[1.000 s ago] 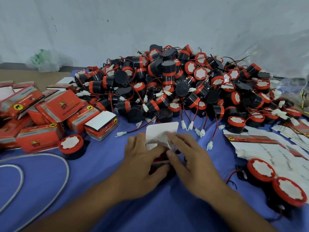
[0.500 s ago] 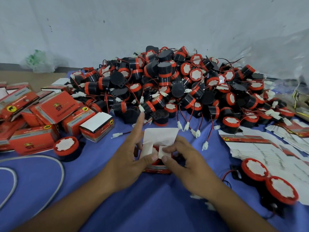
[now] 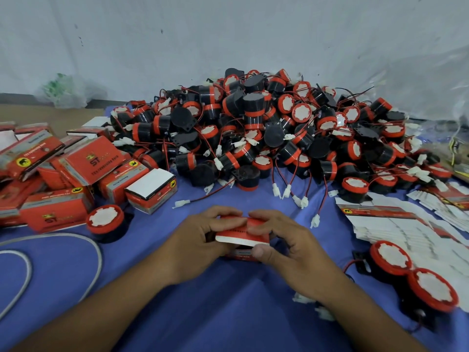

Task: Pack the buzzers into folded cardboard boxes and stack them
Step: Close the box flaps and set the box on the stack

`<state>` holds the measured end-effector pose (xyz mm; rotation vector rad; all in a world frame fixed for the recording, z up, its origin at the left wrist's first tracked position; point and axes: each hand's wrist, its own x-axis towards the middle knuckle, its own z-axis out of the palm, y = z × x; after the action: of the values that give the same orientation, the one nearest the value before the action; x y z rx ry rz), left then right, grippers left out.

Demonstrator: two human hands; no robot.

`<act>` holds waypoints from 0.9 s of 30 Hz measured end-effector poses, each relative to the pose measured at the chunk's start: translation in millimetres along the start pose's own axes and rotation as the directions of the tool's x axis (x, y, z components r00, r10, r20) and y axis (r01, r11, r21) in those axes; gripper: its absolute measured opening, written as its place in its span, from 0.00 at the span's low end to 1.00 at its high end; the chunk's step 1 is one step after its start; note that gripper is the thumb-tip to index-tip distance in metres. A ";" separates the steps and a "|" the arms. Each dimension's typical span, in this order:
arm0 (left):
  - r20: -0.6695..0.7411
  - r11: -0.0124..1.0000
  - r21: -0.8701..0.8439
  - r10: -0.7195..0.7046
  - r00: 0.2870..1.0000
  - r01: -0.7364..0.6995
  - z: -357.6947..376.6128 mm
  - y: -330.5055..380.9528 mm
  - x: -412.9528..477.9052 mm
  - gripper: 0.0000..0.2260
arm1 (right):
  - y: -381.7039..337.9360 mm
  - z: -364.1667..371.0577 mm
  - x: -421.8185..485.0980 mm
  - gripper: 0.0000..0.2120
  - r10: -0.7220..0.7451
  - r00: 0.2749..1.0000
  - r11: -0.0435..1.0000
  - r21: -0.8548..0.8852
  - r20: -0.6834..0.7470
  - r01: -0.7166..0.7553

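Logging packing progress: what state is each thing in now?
box, held in both hands, top flap folded down
left hand, grips the box
right hand, grips the box
boxes at left, assembled, heaped
flat cartons, unfolded, stacked
buzzer pile, loose, unpacked

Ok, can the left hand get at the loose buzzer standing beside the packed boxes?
Probably yes, once it lets go: the left hand grips the box now, but only bare blue cloth lies between it and the loose buzzer.
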<state>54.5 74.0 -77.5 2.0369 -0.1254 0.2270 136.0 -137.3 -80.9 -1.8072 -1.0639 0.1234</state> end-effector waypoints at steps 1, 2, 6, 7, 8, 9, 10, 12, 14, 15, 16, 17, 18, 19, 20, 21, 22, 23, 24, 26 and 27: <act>0.051 1.000 0.016 0.016 0.999 -0.017 -2.7 -1.1 -1.0 0.21 | 0.4 -0.9 -0.1 0.18 0.003 1.000 1.000 -0.026 0.007 -0.003; 0.105 1.000 0.006 0.021 0.994 -0.022 -4.8 -2.0 -2.2 0.22 | 0.6 -1.2 -0.4 0.17 -0.003 1.000 0.999 -0.054 0.015 0.003; 0.122 0.999 -0.017 0.049 0.991 -0.047 -8.0 -6.8 -2.1 0.22 | 2.6 -3.0 0.5 0.18 -0.002 1.000 0.997 -0.081 0.008 0.002; 0.101 0.998 -0.003 0.060 0.993 -0.060 -7.8 -8.2 -2.1 0.22 | 3.0 -3.4 1.5 0.18 -0.010 1.000 0.996 -0.093 0.001 0.010; 0.084 0.998 -0.007 0.065 0.994 -0.065 -7.0 -9.2 -2.3 0.21 | 3.1 -3.2 2.0 0.18 -0.024 1.000 0.994 -0.108 -0.007 0.023; 0.070 0.998 -0.029 0.066 0.995 -0.064 -6.6 -8.4 -2.9 0.20 | 2.3 -2.8 2.3 0.18 -0.041 0.999 0.993 -0.116 -0.019 0.038; 0.051 0.997 -0.044 0.068 0.996 -0.066 -6.2 -5.5 -3.3 0.20 | 0.1 -2.2 2.1 0.17 -0.054 0.998 0.992 -0.115 -0.038 0.049; 0.012 0.996 -0.020 0.087 0.996 -0.086 -5.8 1.1 -2.0 0.18 | -3.3 -1.9 3.8 0.14 -0.042 0.996 0.993 -0.112 -0.085 0.032; 0.011 0.997 0.008 0.079 0.997 -0.079 -4.4 4.4 -2.5 0.16 | -3.3 -0.2 2.3 0.14 0.005 0.995 0.994 -0.104 -0.098 -0.015; 0.016 0.997 0.022 0.078 0.997 -0.079 -4.7 4.3 -2.4 0.16 | -2.5 0.5 1.7 0.15 0.013 0.995 0.994 -0.105 -0.096 -0.024; 0.019 0.995 0.053 0.088 0.996 -0.089 -4.8 3.8 -2.0 0.16 | -1.3 1.0 1.6 0.16 0.010 0.995 0.993 -0.117 -0.095 -0.021; 0.023 0.990 0.096 0.103 0.994 -0.105 -5.5 3.6 -2.4 0.16 | -1.2 1.4 1.5 0.17 0.002 0.995 0.991 -0.133 -0.097 -0.015; 0.024 0.983 0.135 0.121 0.992 -0.123 -5.7 3.0 -2.3 0.17 | -1.5 1.6 1.0 0.18 -0.008 0.995 0.988 -0.151 -0.097 -0.007; 0.024 0.976 0.167 0.139 0.990 -0.141 -6.4 2.2 -2.6 0.17 | -2.0 1.3 0.5 0.18 -0.021 0.995 0.985 -0.174 -0.096 0.004; 0.025 0.968 0.199 0.154 0.988 -0.156 -6.7 1.0 -2.4 0.17 | -2.5 1.1 0.2 0.18 -0.043 0.995 0.979 -0.202 -0.094 0.023; 0.029 0.960 0.226 0.161 0.987 -0.163 -7.0 0.4 -2.4 0.17 | -3.6 0.7 0.7 0.17 -0.076 0.993 0.971 -0.232 -0.088 0.054; 0.038 0.956 0.245 0.160 0.986 -0.164 -7.6 -0.1 -2.5 0.18 | -4.4 0.5 1.4 0.16 -0.119 0.990 0.959 -0.267 -0.076 0.095; 0.051 0.952 0.257 0.159 0.986 -0.167 -7.9 -0.8 -2.6 0.18 | -4.7 0.4 1.9 0.16 -0.169 0.984 0.939 -0.313 -0.053 0.144; 0.062 0.945 0.275 0.167 0.984 -0.178 -8.2 -1.7 -2.7 0.18 | -4.6 0.0 2.3 0.16 -0.221 0.975 0.908 -0.370 -0.023 0.197; 0.087 0.916 0.339 0.197 0.976 -0.215 -9.1 -3.4 -2.9 0.18 | -3.8 -1.4 3.3 0.16 -0.286 0.957 0.846 -0.458 0.040 0.272; 0.096 0.898 0.376 0.209 0.973 -0.230 -10.5 -4.2 -2.9 0.18 | -3.9 -2.3 3.8 0.16 -0.296 0.953 0.831 -0.475 0.060 0.288</act>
<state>51.3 85.2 -77.1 2.4235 -0.3717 0.3613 137.1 -135.7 -75.3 -2.0422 -1.4395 -0.3752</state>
